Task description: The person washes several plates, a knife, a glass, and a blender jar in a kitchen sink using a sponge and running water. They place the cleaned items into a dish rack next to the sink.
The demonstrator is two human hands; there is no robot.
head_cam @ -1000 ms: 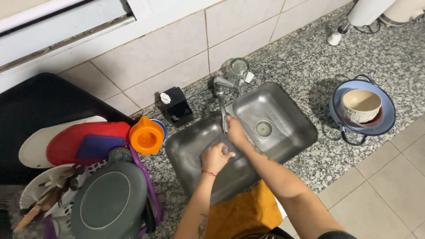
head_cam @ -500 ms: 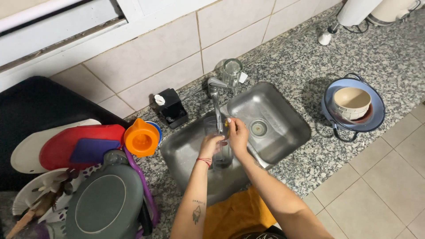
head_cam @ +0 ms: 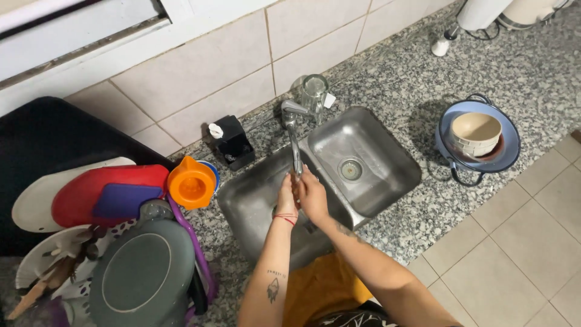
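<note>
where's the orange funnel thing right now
In the head view, the orange funnel sits on the granite counter left of the steel sink, between the red board and the small black holder.

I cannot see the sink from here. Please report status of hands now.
Left hand and right hand pressed together under the faucet, over the sink. Holding nothing visible. Nothing in the way.

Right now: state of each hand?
Left hand: under the faucet spout over the sink, against the right; holds nothing visible, grip cannot be told.
Right hand: beside it, fingers curled, nothing visible held; open or closed unclear.
</note>
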